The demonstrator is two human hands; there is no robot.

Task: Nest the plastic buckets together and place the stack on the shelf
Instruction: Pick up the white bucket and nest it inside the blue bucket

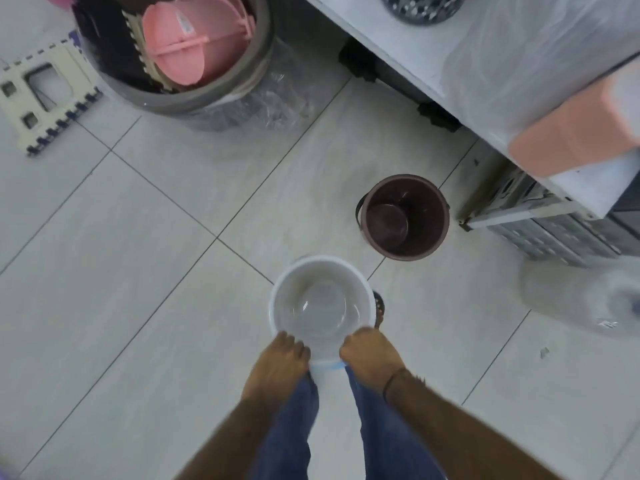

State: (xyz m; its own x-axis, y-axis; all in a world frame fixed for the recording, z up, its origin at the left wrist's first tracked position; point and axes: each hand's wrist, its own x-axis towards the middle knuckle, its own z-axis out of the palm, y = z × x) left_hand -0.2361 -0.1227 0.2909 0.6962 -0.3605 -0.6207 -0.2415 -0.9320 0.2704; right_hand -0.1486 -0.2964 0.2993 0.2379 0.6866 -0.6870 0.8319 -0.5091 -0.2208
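I hold a white plastic bucket (320,303) upright above the tiled floor, in front of my legs. My left hand (278,362) grips its near rim on the left and my right hand (372,353) grips the near rim on the right. A dark brown bucket (405,216) stands upright on the floor ahead and to the right, with its handle down. The white shelf (433,46) runs along the upper right, just beyond the brown bucket.
A large grey bin (194,98) holding pink plastic items stands at the upper left, beside a folded cream step stool (41,98). On the shelf sit plastic-wrapped goods, a pink box (571,133) and a dark perforated basket (419,6). Grey crates (554,233) sit under the shelf.
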